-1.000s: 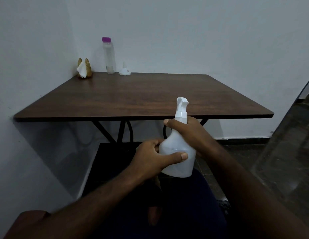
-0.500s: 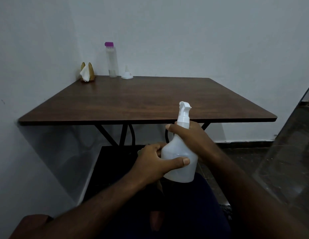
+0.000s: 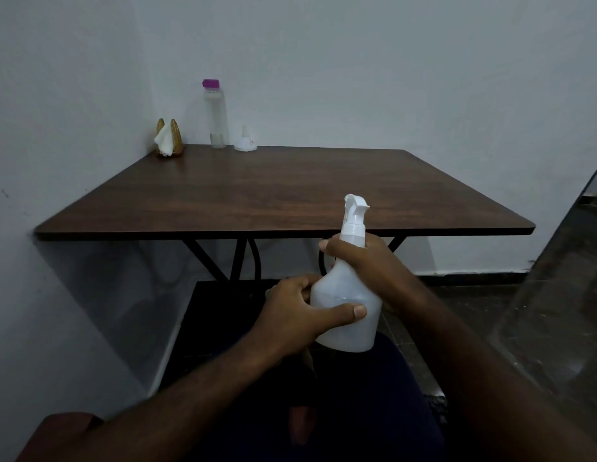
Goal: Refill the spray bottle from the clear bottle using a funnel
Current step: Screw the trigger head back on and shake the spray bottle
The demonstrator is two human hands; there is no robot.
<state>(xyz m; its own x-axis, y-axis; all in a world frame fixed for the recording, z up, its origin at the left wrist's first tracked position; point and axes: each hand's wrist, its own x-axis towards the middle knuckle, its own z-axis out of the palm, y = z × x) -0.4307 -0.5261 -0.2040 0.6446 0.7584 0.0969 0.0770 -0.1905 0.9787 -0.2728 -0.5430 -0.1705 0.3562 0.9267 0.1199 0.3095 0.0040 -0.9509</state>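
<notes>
I have both hands on the white plastic spray bottle [image 3: 347, 331]. It is held upright above the lap, in front of the brown wooden table [image 3: 274, 195]. My left hand [image 3: 297, 315] wraps the round body, thumb across the front. My right hand [image 3: 363, 258] curls round the neck, just under the spray top. I think this is the start: the top is not off yet. Next I should twist it loose, keeping the body steady. The tall clear bottle with the purple cap [image 3: 216, 118] and the small white funnel [image 3: 245, 143] wait far back by the wall.
</notes>
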